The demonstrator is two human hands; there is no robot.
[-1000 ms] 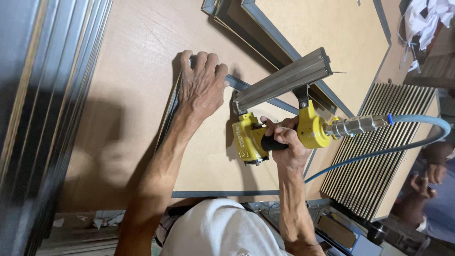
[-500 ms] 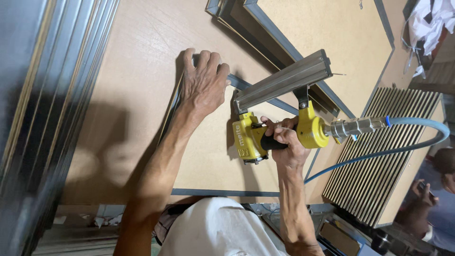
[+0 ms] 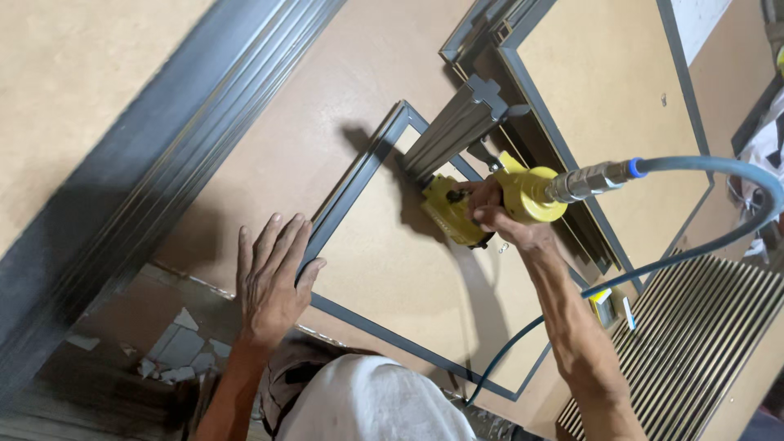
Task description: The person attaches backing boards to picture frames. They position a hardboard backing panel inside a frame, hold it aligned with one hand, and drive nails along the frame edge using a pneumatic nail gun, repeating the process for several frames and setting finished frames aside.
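Observation:
My right hand (image 3: 498, 214) grips the handle of a yellow pneumatic nail gun (image 3: 482, 200) with a long grey magazine (image 3: 457, 131). Its nose points at the far edge of a grey-framed board panel (image 3: 408, 278) lying on a brown fibreboard sheet (image 3: 327, 98). A blue air hose (image 3: 719, 212) runs from the gun's metal coupling off to the right and back under my forearm. My left hand (image 3: 269, 282) lies flat, fingers spread, on the panel's near-left grey frame strip, pressing it down.
A second grey-framed panel (image 3: 604, 106) lies further off. A stack of long grey mouldings (image 3: 155, 212) runs diagonally at the left. A ribbed slatted panel (image 3: 702, 343) lies at the right. Small scraps (image 3: 175, 351) litter the floor near my left wrist.
The view has swung and widened. My left hand has moved from the frame near the gun to the panel's near-left corner. The gun now sits at the far edge.

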